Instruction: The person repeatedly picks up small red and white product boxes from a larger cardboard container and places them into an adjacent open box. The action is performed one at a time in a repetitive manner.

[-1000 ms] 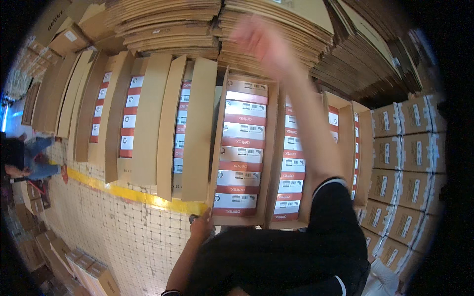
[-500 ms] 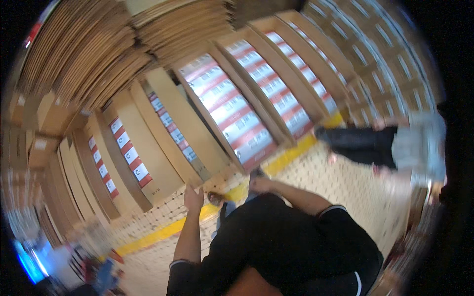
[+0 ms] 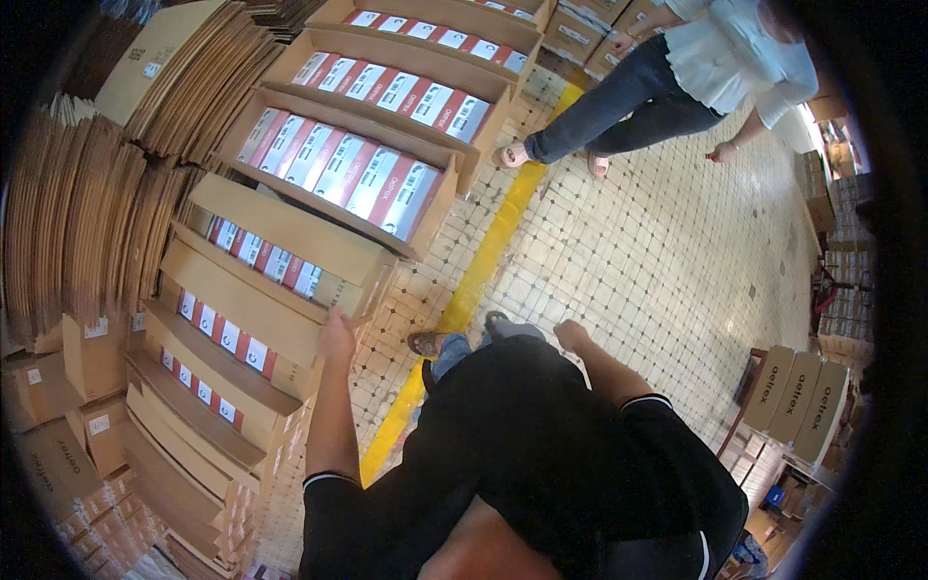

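Observation:
My left hand (image 3: 336, 338) is by the near end of an open cardboard carton (image 3: 358, 253), its fingers stretched toward the flap corner; whether it touches the cardboard I cannot tell. Inside that carton a row of red and white shoe boxes (image 3: 264, 256) shows between the raised flaps. My right hand (image 3: 571, 335) hangs over the tiled floor to the right of my body, fingers curled in, with nothing visible in it. Farther up, another open carton (image 3: 447, 188) is filled with red and white boxes standing side by side.
Flattened cardboard sheets (image 3: 97, 213) are stacked at the left. A yellow floor stripe (image 3: 488, 253) runs past my feet. Another person (image 3: 628, 101) stands at the upper right, one foot on the stripe. Brown boxes (image 3: 795, 401) sit on a rack at the right.
My view has swung, so the carton row now lies to the left and slants differently. My left hand appears closer to a carton corner. The other person now shows upright at the upper right.

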### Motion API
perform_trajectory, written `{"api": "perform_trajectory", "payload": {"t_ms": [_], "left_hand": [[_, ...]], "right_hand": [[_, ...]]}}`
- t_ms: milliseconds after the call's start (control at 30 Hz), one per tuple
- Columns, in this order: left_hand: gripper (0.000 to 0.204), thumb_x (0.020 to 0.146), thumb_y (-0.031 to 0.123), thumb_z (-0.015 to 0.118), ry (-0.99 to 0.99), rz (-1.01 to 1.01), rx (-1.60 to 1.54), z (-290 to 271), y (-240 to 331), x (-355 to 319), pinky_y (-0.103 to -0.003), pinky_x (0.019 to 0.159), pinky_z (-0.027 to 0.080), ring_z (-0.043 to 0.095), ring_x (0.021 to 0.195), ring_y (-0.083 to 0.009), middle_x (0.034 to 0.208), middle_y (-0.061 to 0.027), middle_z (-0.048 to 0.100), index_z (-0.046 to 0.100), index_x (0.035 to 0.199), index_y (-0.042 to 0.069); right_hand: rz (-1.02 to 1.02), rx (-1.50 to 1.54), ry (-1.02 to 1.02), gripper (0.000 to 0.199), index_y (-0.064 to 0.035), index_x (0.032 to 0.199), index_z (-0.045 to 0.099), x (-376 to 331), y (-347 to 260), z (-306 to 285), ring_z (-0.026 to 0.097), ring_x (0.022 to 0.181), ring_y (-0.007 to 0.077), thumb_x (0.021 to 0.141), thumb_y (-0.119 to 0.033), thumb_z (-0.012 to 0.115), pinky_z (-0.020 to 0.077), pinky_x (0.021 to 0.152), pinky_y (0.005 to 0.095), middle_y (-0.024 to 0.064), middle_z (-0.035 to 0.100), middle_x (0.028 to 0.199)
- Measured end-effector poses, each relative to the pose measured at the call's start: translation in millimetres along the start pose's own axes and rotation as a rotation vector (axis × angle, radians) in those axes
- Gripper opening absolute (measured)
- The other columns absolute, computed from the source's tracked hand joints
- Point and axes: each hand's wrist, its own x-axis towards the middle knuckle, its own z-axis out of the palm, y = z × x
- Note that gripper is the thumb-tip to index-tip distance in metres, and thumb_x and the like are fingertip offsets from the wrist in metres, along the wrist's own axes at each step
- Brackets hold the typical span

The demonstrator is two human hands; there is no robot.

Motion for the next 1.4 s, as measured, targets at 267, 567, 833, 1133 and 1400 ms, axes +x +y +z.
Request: {"api": "perform_trajectory", "payload": {"t_ms": [267,567,833,1133,1400], "left_hand": [[0.036,0.090,0.025,0.056,0.129,0.119,-0.067,13,-29,-28,-0.052,0.083,0.046,0.060,0.096,-0.0454,0.101,-0.0255,0.063,0.044,0.122,0.014],[0.059,0.086,0.033,0.060,-0.127,-0.019,-0.062,7,-57,-28,-0.052,0.086,0.047,0.059,0.098,-0.0497,0.099,-0.0304,0.064,0.033,0.136,0.016],[0.069,0.085,0.038,0.059,-0.066,-0.151,0.201,8,-41,-45,-0.050,0.088,0.047,0.060,0.105,-0.0410,0.110,-0.0267,0.063,0.027,0.143,0.018],[0.058,0.086,0.031,0.059,0.112,-0.119,-0.007,9,-22,-73,-0.052,0.087,0.047,0.061,0.106,-0.0364,0.117,-0.0196,0.062,0.036,0.140,0.027],[0.058,0.086,0.023,0.059,0.217,-0.140,-0.077,19,-17,-88,-0.049,0.078,0.052,0.064,0.096,-0.0350,0.109,-0.0192,0.060,0.037,0.139,0.025]], "right_hand": [[0.095,0.690,0.127,0.039,-0.0016,0.100,0.065,-20,-4,23,0.060,0.102,0.0380,0.090,-0.036,0.051,0.0483,0.088,0.0436,0.0217,0.065,0.104],[0.209,0.834,0.186,0.044,-0.0046,0.111,0.065,-56,43,-13,0.061,0.105,0.0371,0.089,-0.042,0.052,0.0468,0.092,0.0411,0.0227,0.066,0.108],[0.180,0.503,0.199,0.037,-0.0035,0.104,0.064,-80,138,91,0.061,0.102,0.0372,0.090,-0.035,0.051,0.0496,0.084,0.0439,0.0212,0.065,0.106],[-0.141,0.236,-0.137,0.025,-0.0142,0.106,0.063,-56,137,143,0.060,0.102,0.0308,0.088,-0.020,0.045,0.0509,0.081,0.0444,0.0140,0.065,0.101],[-0.504,-0.095,-0.003,0.046,-0.0001,0.106,0.060,49,-38,-35,0.060,0.101,0.0421,0.091,-0.042,0.047,0.0471,0.088,0.0480,0.0271,0.064,0.104]]}}
